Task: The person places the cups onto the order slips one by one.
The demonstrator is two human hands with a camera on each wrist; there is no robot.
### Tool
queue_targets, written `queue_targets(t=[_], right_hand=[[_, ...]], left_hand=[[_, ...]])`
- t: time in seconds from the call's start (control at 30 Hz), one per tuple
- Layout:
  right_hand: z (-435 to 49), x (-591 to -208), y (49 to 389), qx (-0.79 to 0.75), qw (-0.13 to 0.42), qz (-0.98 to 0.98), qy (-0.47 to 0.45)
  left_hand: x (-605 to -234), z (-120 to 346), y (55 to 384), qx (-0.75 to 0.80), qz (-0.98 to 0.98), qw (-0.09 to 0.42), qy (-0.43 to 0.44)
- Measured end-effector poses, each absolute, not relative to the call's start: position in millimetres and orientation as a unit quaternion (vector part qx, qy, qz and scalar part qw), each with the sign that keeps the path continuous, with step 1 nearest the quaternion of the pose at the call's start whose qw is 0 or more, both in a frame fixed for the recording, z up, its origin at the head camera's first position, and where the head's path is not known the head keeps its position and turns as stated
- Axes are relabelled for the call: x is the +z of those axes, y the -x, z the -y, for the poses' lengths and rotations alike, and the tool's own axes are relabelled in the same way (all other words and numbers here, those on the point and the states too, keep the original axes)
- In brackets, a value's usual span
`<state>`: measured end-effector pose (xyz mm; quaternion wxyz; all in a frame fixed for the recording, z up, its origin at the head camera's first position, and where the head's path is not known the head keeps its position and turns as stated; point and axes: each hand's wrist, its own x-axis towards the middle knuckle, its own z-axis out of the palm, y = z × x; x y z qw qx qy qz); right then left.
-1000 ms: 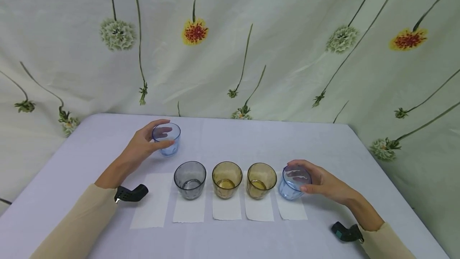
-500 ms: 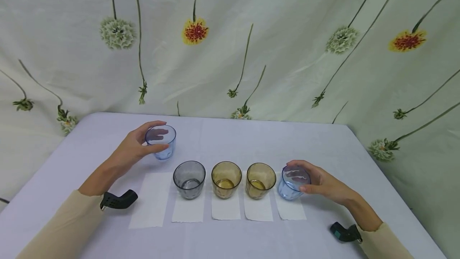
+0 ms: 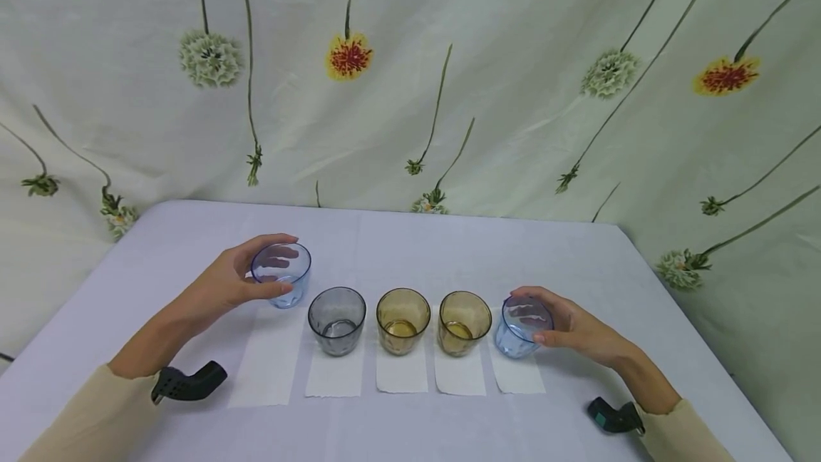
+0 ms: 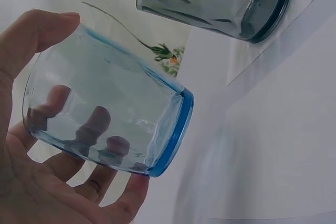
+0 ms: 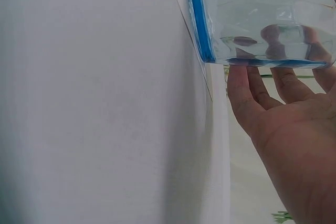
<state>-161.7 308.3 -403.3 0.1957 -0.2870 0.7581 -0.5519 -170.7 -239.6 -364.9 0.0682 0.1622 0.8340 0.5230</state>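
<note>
My left hand [image 3: 239,273] grips a clear blue glass [image 4: 115,103] between thumb and fingers. In the left wrist view the glass is clear of the table, its thick blue base facing the white cloth; in the head view it hangs over the far end of the leftmost paper strip [image 3: 264,366]. My right hand [image 3: 577,326] holds a second blue glass [image 3: 515,339], which stands on the rightmost paper strip [image 3: 522,378]. Between the hands stand a grey glass [image 3: 337,341] and two amber glasses, one on the left [image 3: 402,341] and one on the right [image 3: 463,341].
Each of the middle glasses has its own white paper strip under it, such as the one below the grey glass [image 3: 333,380]. A pale cloth covers the table [image 3: 410,430]. Behind hangs a flower-printed curtain [image 3: 513,91]. Both wrists carry a black strap-on device, here the left one [image 3: 190,382].
My left hand has brought its blue glass to the left and nearer to me, from the far side of the table to over the leftmost strip's far end. The right hand has stayed put.
</note>
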Motion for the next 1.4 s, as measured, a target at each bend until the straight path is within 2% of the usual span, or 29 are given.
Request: queue_targets(t=[0.63,1.4], right_hand=[[-306.7,-400.5,161.4,-0.556,0.201,-0.751,0.294],[-307.9,-401.8,161.0,-0.549,0.201,-0.761,0.281]], left_hand=[[-362.6,249.2,144.2,0.495,-0.847,0.082,-0.176],[-369.0,251.2,135.5,0.533,-0.801,0.129,-0.241]])
